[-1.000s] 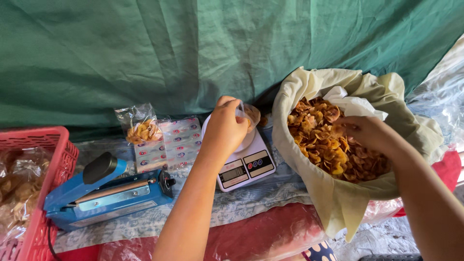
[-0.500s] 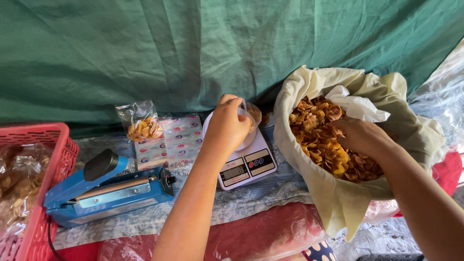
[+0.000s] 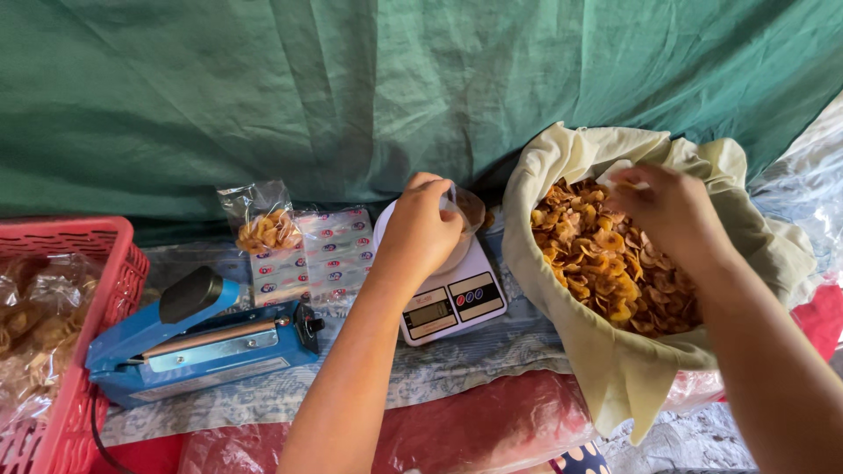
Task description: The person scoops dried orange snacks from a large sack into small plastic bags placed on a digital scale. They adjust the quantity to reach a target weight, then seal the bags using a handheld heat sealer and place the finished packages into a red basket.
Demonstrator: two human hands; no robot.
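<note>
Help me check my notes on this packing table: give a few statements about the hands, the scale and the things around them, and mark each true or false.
1. The left hand holds a clear bag over the white scale. True.
2. The right hand rests on the blue heat sealer. False: it is over the cloth-lined basket of chips.
3. The red crate stands at the left edge. True.
4. The filled chip bag lies inside the red crate. False: it stands behind the sealer, by the green tarp.

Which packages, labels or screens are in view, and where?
Scale display: small grey screen, front of white scale, centre.
Label sheets: pale stack with red-blue marks, left of scale.
Chip bag: clear, on the sheets.
Packed bags: clear, in red basket, far left.
</note>
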